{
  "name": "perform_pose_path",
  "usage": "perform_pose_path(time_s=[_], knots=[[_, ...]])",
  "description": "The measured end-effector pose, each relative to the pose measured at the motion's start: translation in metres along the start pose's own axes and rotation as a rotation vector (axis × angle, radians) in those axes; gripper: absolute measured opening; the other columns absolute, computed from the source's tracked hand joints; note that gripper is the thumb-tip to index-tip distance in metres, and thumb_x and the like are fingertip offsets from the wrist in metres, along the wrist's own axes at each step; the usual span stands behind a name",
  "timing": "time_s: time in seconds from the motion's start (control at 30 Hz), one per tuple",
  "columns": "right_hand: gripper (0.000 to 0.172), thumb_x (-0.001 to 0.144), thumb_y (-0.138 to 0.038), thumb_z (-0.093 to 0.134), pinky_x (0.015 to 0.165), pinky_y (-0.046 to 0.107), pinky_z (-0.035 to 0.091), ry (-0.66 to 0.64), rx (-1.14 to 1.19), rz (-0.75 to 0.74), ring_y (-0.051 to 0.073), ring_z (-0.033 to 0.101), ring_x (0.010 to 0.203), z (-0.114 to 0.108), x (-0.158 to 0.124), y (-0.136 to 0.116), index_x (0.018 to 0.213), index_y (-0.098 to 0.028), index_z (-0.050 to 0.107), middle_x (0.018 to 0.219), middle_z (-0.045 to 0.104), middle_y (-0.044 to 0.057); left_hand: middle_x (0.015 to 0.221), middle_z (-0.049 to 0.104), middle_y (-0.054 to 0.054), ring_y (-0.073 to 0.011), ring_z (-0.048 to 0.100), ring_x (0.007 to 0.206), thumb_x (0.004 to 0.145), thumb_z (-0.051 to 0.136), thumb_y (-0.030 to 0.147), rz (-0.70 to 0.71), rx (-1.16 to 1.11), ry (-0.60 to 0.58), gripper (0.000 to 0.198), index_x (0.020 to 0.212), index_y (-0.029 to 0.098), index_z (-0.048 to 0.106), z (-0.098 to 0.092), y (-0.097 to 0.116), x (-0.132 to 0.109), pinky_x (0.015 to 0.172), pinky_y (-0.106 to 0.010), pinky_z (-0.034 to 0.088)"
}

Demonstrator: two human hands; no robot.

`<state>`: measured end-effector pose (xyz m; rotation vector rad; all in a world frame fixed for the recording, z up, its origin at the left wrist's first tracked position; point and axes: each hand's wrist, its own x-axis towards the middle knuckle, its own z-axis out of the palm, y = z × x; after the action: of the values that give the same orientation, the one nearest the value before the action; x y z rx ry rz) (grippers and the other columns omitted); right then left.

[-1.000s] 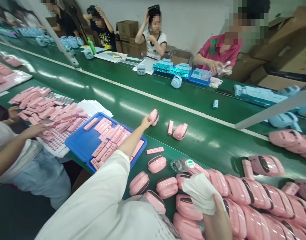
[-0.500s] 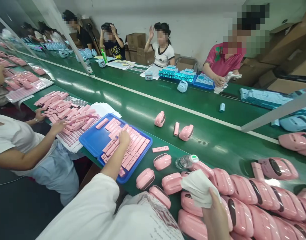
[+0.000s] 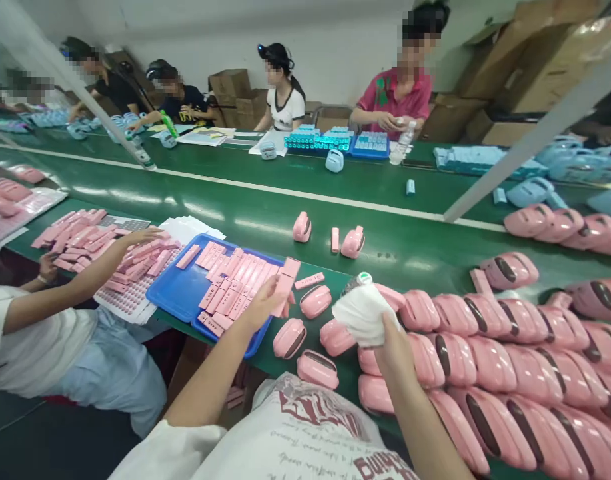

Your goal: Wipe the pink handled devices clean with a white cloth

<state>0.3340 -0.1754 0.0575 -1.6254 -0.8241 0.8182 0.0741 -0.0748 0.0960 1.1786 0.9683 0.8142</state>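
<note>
My left hand (image 3: 263,304) is closed around pink rectangular plastic pieces (image 3: 288,275) at the right edge of the blue tray (image 3: 169,291); how many it holds I cannot make out. Rows of similar pink pieces, some with small dark markings, lie in that tray. In my right hand (image 3: 394,339) is a crumpled white cloth (image 3: 361,316), pinched at its right side. Behind the cloth stands a bottle with a green-and-white cap (image 3: 364,277), mostly hidden. Between my hands, rounded pink plastic housings (image 3: 316,301) with dark windows sit on the green table.
Rows of pink housings (image 3: 495,363) fill the table at right. A co-worker's arm (image 3: 92,257) reaches over a pile of pink pieces (image 3: 135,263) at left. A slanted post (image 3: 515,140) rises at right. Across the green surface, people sit by blue parts (image 3: 318,139).
My left hand has come up from the tray and to the right with pink pieces in it. My right hand still holds the cloth. The view has turned right.
</note>
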Motion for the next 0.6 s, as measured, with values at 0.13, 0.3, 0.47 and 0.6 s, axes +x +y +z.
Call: perform_pose_path(time_s=[0.13,0.3,0.47,0.6], knots=[[0.054,0.093,-0.055,0.036,0.092,0.042,0.053,-0.043,0.085,-0.172,0.028,0.065,0.107,0.028,-0.005,-0.025,0.114,-0.015,0.066,0.108,0.072,0.012,0.08,0.064,0.001,-0.0074,0.054,0.045,0.074,0.072,0.043,-0.021,-0.149,-0.188,0.045,0.104,0.019,0.051,0.053,0.004,-0.023,0.043,-0.021,0.038],[0.04,0.096,-0.031,0.038,0.112,0.05,0.034,-0.266,-0.191,-0.92,0.026,0.041,0.138,0.046,-0.03,-0.036,0.127,-0.019,0.059,0.133,0.061,0.011,0.062,0.062,0.0,-0.0102,0.052,0.042,0.076,0.051,0.075,-0.098,-0.329,-0.131,0.066,0.106,0.016,0.058,0.088,-0.004,-0.03,0.04,-0.023,0.036],[0.034,0.095,-0.027,0.041,0.113,0.046,0.035,-0.322,-0.232,-1.047,0.023,0.053,0.128,0.031,-0.032,-0.026,0.117,-0.02,0.066,0.121,0.068,0.01,0.058,0.06,0.0,-0.008,0.045,0.035,0.066,0.042,0.088,-0.123,-0.442,-0.2,0.08,0.093,0.015,0.061,0.098,0.0,-0.04,0.033,-0.021,0.029],[0.049,0.09,-0.053,0.044,0.095,0.044,0.05,0.088,0.171,-0.247,0.028,0.065,0.108,0.005,-0.005,-0.03,0.106,-0.014,0.068,0.106,0.072,0.012,0.062,0.059,0.002,-0.005,0.041,0.031,0.071,0.046,0.083,-0.106,-0.41,-0.284,0.068,0.089,0.018,0.056,0.103,0.009,-0.047,0.029,-0.017,0.023]])
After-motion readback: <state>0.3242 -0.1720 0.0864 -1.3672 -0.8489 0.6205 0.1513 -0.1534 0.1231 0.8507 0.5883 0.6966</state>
